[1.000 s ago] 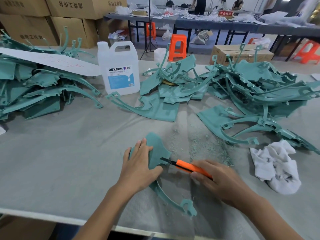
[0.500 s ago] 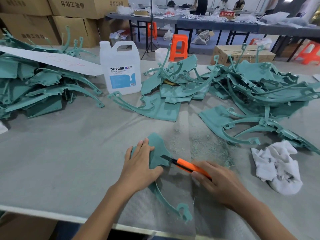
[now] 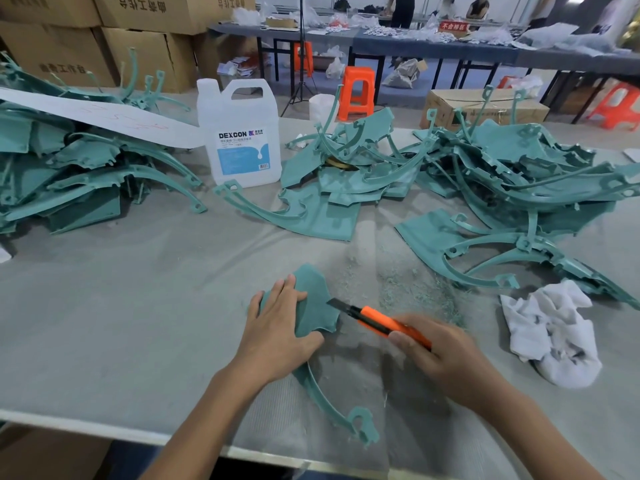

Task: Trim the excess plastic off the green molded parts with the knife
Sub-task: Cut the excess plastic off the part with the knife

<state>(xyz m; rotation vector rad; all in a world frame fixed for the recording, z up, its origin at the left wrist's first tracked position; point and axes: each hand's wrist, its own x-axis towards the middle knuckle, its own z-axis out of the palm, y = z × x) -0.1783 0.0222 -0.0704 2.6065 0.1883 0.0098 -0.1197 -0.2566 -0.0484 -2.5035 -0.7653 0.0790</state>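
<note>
A: Well, the left hand [image 3: 277, 327] lies flat on the green molded plastic part [image 3: 315, 306], fingers straight and pressing down. The palm hides where the flat panel joins its thin curved arm.

B: And the back of the orange-handled utility knife [image 3: 384, 322] is buried in the right hand [image 3: 440, 358], fingers curled round the handle. Blade's out, tip at the panel's right edge. Whether it's actually biting in is hard to make out.

A: That part sits near the front of the counter [image 3: 121, 306], with the arm's looped end close to the front lip. Grey cloth covers the top, and pale green plastic shavings [image 3: 415, 292] are scattered just beyond the knife.

B: Crumpled white rag [image 3: 550, 330] on the right. The heap of green parts [image 3: 69, 174] at the left runs off the frame, and the tangled green heap [image 3: 502, 174] at the right is cut off too.

A: Behind, stacked brown cardboard boxes [image 3: 138, 46], orange plastic stools [image 3: 356, 91] and long cluttered tables [image 3: 450, 51].

B: Containers now. The translucent white plastic jug [image 3: 242, 140] with the blue DEXCON label stands at the back of the counter, a long white paper strip [image 3: 104, 116] reaching its left side. I can't read the level inside. Beyond the counter sits a low brown carton [image 3: 485, 107], contents out of sight.
</note>
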